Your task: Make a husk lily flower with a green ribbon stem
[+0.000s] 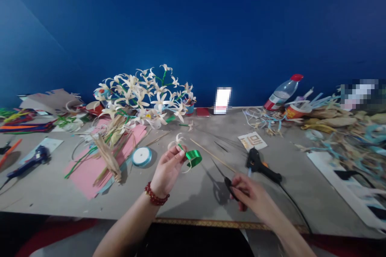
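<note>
My left hand (170,164), with a red bead bracelet on the wrist, is raised over the middle of the table. Its thumb and fingers pinch a small pale flower (178,139) by its green stem. A shiny green ribbon (194,158) curls out to the right from these fingers. In my right hand (249,192), lower and to the right, is a pair of black-handled scissors (229,186). Their thin blades point up and left, toward the ribbon but apart from it. The fingers cover much of the handles.
Behind stands a bunch of pale flowers (144,92). A ribbon spool (141,156) and pink paper (81,172) lie left. At right are a black glue gun (262,166) with its cord, a tilted plastic bottle (282,94) and dried husks (340,122). A thin stick (212,154) lies mid-table.
</note>
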{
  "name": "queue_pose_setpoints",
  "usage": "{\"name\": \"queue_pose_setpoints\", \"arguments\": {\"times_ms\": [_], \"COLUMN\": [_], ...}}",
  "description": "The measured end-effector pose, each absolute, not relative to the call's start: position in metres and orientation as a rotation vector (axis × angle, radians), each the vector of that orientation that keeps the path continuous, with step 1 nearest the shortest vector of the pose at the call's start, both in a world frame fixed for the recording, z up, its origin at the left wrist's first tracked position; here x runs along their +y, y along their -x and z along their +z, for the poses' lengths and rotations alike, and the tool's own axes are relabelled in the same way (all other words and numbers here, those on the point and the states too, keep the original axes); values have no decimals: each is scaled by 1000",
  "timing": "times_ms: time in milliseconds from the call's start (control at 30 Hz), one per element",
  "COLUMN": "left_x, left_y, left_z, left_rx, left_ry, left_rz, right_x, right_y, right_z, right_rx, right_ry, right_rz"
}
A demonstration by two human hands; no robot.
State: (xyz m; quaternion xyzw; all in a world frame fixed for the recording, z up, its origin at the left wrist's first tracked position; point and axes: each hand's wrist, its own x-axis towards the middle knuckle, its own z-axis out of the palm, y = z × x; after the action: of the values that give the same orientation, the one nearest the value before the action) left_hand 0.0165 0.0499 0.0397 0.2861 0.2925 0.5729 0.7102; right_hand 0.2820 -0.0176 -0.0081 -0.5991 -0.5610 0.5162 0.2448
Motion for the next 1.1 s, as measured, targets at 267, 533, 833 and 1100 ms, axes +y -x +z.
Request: {"name": "queue_pose_setpoints", "arguments": {"times_ms": [267,533,833,1100], "left_x": [54,48,47,47], "left_y": [-22,-30,-28,-30], "left_z": [44,51,50,49], "left_rx": [784,750,735,742], "left_ry": [-738,-796,-813,-804], "left_rz": [1188,1104,1056,1095], "right_x": [-39,-19,-13,-13], "right_y": [-293,-264,-265,-263], "right_z": [30,52,59,58], "right_rx": [-1484,-1460,-1410,-1383], "right_ry": [1555,1583,1550,1589], "right_rz": [1654,1864,1905,1860]}}
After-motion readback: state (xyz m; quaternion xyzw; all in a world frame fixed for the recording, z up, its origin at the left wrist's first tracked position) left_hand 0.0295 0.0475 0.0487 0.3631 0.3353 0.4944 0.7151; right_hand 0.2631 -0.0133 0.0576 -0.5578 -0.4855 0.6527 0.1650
